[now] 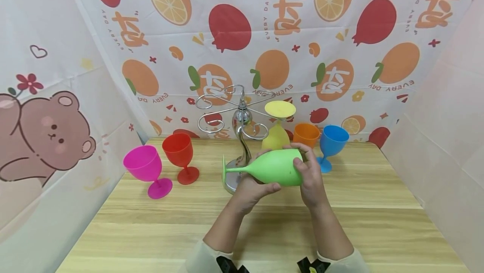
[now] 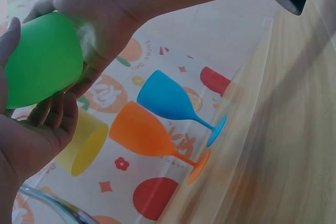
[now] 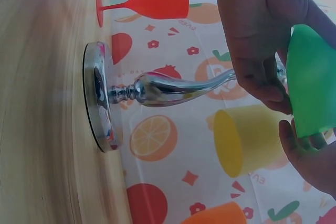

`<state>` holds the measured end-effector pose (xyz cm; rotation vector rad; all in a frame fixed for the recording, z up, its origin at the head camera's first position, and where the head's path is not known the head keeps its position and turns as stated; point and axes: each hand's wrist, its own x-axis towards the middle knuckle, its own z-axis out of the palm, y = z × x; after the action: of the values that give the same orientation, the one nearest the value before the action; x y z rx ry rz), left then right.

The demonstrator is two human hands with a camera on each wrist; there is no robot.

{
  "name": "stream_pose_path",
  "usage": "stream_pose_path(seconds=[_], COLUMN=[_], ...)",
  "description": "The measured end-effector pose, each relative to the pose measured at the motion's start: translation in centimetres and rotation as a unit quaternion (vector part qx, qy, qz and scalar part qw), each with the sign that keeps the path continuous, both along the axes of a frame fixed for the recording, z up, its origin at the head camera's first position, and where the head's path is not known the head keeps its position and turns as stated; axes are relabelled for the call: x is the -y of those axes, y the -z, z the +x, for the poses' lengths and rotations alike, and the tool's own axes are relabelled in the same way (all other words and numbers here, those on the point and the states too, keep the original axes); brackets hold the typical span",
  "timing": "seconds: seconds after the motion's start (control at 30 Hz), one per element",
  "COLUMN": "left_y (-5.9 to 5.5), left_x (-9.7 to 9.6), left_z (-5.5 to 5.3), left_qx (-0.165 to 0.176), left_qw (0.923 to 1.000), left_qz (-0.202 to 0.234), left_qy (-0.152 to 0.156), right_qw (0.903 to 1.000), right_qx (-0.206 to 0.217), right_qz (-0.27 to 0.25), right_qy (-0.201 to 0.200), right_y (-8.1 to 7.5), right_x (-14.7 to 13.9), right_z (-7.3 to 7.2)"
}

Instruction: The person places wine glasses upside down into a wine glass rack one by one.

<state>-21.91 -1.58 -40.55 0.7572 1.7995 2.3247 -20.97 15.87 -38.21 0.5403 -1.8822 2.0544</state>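
Both hands hold a light green plastic goblet (image 1: 277, 168) on its side over the table, its foot toward the left and its rim toward the right. My left hand (image 1: 248, 194) is around the bowl near the stem, thumb in front, other fingers partly hidden behind. At the rim end, my right hand (image 1: 312, 177) grips the bowl with thumb and fingers. Just behind stands a shiny metal stand (image 1: 242, 118) with several curled arms. From one arm a yellow goblet (image 1: 275, 137) hangs upside down by its foot, its lower part hidden in the head view.
Left of the stand are a magenta goblet (image 1: 144, 164) and a red goblet (image 1: 178, 150), both upright. An orange goblet (image 1: 306, 133) and a blue goblet (image 1: 333, 140) stand at the back right. Fruit-printed cloth (image 1: 234, 59) hangs behind the wooden table (image 1: 363, 222).
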Motion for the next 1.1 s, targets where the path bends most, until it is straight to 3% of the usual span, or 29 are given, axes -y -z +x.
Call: stream_pose_path(seconds=[0.57, 0.83, 1.1], left_y=[-0.9, -1.0, -1.0], left_x=[1.4, 1.7, 2.0], left_z=[-0.3, -0.4, -0.5], left_qx=[-0.023, -0.036, -0.028], left_qw=[0.9986, 0.9977, 0.9981], left_qz=[0.047, 0.056, 0.053], left_qy=[0.000, -0.008, -0.015], right_qw=[0.9979, 0.9956, 0.9906], right_qx=[-0.039, -0.064, -0.078], right_qz=[0.018, 0.049, 0.093], right_qy=[-0.048, -0.048, -0.063], right_y=[0.2, 0.5, 0.7], right_x=[-0.2, -0.2, -0.4], right_z=[0.2, 0.1, 0.1])
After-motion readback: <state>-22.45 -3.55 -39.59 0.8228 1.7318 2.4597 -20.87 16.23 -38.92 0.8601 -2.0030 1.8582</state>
